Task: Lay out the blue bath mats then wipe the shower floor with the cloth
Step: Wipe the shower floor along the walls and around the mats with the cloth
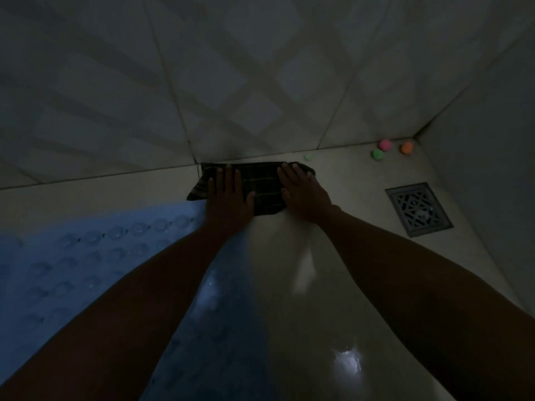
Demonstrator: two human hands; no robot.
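Note:
A dark checked cloth [262, 188] lies flat on the pale shower floor [333, 285], pushed up against the foot of the tiled wall. My left hand [228, 198] presses flat on the cloth's left half, fingers spread. My right hand [304, 191] presses flat on its right half. A blue bath mat [86, 256] with rows of round suction cups lies on the floor at the left, under my left forearm; its right edge reaches the cloth's near left corner.
A square metal drain grate [418, 208] is set in the floor to the right. Small pink [385, 145], orange [406, 147] and green [377, 154] balls lie in the far right corner. Tiled walls [173, 82] close the space ahead and right. The floor shows wet glare.

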